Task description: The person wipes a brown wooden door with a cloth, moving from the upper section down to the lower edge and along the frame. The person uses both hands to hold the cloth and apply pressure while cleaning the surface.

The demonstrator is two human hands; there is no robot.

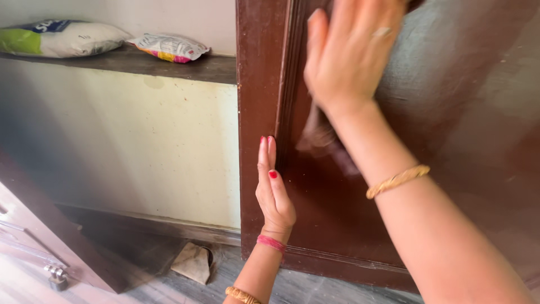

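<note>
A dark brown wooden door (337, 214) fills the right half of the head view. My right hand (349, 50) lies flat against the door's upper panel, fingers spread and pointing up, a ring on one finger and a gold bangle on the wrist. Lower down, my left hand (273, 188) presses edge-on against the door's left stile, fingers straight and together, nails painted red, a red thread and a gold bangle on the wrist. Neither hand holds anything. A dusty grey patch (450, 67) covers the door's upper right.
A dark shelf (146, 63) on the pale wall carries a white and green sack (59, 38) and a smaller printed packet (171, 47). A beige cloth (193, 262) lies on the floor by the wall. A brown door with a padlock (56, 277) stands at lower left.
</note>
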